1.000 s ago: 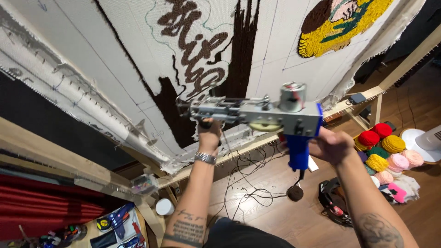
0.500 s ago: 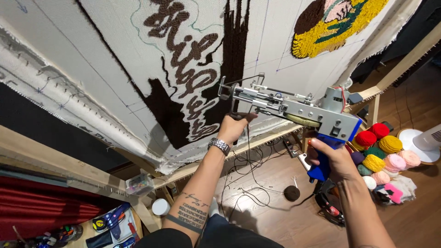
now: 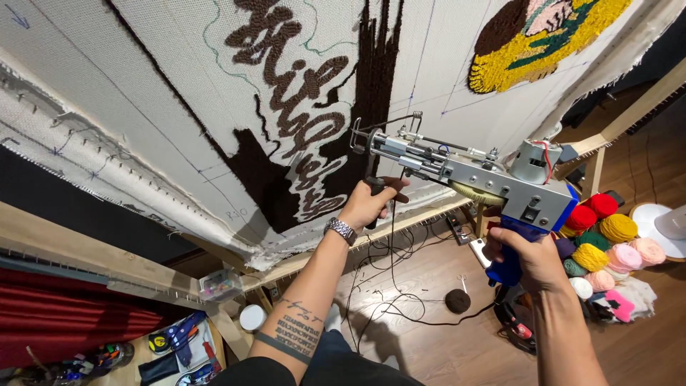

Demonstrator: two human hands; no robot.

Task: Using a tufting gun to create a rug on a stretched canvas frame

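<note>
Two hands on one tufting gun (image 3: 464, 175), head view only. Left hand (image 3: 368, 204) closed around the black front handle under the barrel, wrist with a metal watch (image 3: 341, 230); this grip looks meant to steady and aim the nose. Right hand (image 3: 525, 257) wrapped tight on the blue rear grip, taking the weight of the motor end. Gun held level, needle tip just off the stretched backing cloth (image 3: 143, 107), near the dark brown tufted lettering (image 3: 300, 121), not clearly touching. Cloth pinned on a wooden frame (image 3: 86, 254), so it stays taut. Yellow tufted patch (image 3: 529, 50) upper right. Yarn balls (image 3: 607, 243) piled on the floor at right, near the gun. Cables (image 3: 389, 293) trail across the wood floor.
</note>
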